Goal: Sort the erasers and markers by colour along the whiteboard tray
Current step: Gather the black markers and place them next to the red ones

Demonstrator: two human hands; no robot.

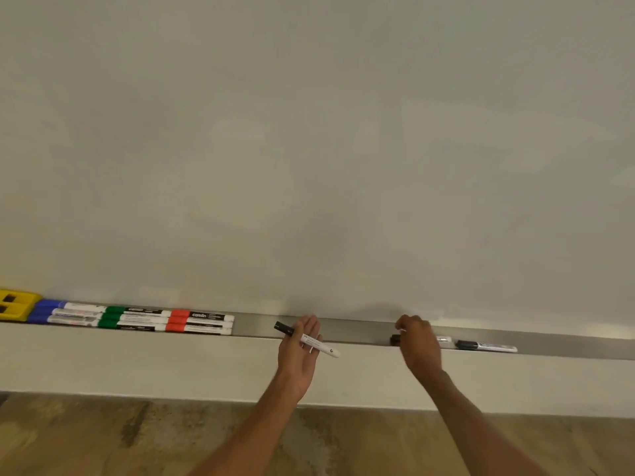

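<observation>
Sorting looks close to done, seen from the head camera: my left hand holds a black-capped white marker across its fingers, clear of the long metal whiteboard tray. That frees my right hand to close its fingers on a second black-capped marker lying there. A third black-capped marker lies just beyond. The yellow block eraser, blue-capped markers, green-capped markers and red-capped markers sit grouped at left.
</observation>
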